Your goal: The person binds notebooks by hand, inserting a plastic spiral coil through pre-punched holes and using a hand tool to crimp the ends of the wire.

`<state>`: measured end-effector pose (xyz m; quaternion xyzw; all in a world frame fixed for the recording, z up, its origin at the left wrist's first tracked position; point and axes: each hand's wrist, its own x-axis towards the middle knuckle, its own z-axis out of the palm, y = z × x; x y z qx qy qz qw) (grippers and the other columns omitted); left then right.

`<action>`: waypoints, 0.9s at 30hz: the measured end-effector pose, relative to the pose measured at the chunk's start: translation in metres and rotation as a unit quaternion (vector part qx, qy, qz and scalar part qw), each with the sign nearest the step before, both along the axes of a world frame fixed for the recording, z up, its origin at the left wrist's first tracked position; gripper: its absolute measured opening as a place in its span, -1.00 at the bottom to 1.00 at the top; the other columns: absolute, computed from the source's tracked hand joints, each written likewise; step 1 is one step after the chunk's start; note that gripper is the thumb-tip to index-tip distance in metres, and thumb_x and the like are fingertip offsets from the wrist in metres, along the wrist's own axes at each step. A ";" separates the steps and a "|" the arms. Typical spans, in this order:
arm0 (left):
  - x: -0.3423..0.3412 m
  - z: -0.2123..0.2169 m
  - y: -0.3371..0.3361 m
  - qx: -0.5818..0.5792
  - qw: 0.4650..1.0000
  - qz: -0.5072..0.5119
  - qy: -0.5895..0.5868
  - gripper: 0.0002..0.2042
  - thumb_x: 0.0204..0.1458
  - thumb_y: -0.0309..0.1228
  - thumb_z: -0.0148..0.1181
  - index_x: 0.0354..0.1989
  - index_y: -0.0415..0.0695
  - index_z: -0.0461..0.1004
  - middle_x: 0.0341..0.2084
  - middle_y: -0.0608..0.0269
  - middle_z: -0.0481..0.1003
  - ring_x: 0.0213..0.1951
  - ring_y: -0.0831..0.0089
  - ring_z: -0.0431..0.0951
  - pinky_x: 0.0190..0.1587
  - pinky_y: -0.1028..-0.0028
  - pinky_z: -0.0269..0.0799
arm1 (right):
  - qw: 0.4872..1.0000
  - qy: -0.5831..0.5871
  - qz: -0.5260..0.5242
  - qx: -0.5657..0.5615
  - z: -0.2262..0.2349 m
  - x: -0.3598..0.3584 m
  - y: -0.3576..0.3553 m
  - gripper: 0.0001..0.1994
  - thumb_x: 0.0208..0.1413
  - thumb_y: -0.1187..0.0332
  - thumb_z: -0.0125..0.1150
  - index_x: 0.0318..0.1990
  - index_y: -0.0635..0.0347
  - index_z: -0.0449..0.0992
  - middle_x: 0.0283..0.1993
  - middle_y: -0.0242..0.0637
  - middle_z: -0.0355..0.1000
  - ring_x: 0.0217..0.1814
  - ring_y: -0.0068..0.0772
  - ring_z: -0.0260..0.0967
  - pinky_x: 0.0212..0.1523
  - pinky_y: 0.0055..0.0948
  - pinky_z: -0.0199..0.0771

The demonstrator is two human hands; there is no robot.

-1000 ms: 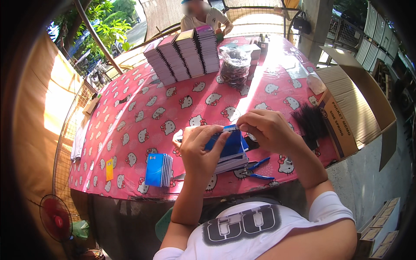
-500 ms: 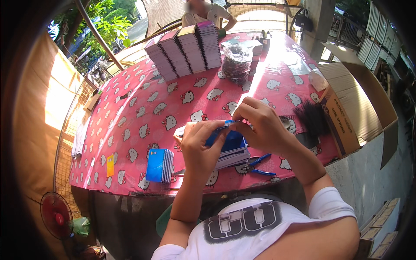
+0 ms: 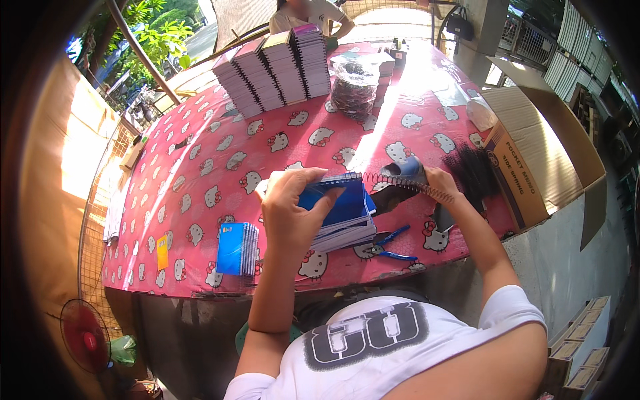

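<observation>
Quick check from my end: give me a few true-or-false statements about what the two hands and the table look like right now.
1. The left hand grips a blue notebook. True.
2. The right hand holds the blue-handled pliers. False: the pliers lie on the table; the right hand holds a wire spiral.
3. A small stack of blue notebooks stands left of the left hand. True.
4. The tablecloth is plain green. False: it is pink-red with cartoon cat faces.
5. An open cardboard box sits on the right. True.

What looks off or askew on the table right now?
Little stands out. The wire spiral juts sideways, only partly threaded into the blue notebook, pinched by the right hand while the left hand grips the book. Blue pliers lie near the table edge.
</observation>
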<state>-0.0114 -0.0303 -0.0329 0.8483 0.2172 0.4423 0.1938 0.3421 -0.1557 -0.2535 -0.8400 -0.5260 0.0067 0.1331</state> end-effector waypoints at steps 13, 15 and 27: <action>-0.004 0.003 -0.005 -0.078 0.996 0.037 -0.006 -0.58 -0.34 -0.34 0.53 -0.24 -0.14 0.54 -0.44 0.27 0.53 -0.31 0.48 0.53 -0.20 0.45 0.41 | 0.787 0.476 0.347 0.181 0.227 -0.090 0.061 -0.59 -0.28 0.47 0.37 -0.14 0.24 0.50 -0.25 -0.21 0.53 -0.24 -0.35 0.49 -0.28 -0.43 0.48; -0.005 0.003 -0.005 -0.090 0.995 0.028 -0.008 -0.57 -0.34 -0.34 0.53 -0.23 -0.13 0.53 -0.42 0.27 0.52 -0.29 0.47 0.53 -0.18 0.45 0.42 | 0.801 0.399 0.394 0.207 0.223 -0.091 0.062 -0.67 -0.23 0.42 0.40 -0.20 0.15 0.52 -0.24 -0.22 0.55 -0.23 -0.40 0.49 -0.24 -0.45 0.47; -0.040 -0.020 0.009 -0.337 0.917 -0.064 -0.204 -0.61 -0.14 -0.46 0.43 -0.12 -0.21 0.44 -0.26 0.28 0.47 -0.38 0.62 0.48 -0.37 0.65 0.46 | 0.778 0.509 0.332 0.159 0.242 -0.126 0.087 -0.44 -0.39 0.59 0.30 -0.04 0.23 0.48 -0.23 -0.21 0.54 -0.22 -0.34 0.51 -0.18 -0.34 0.51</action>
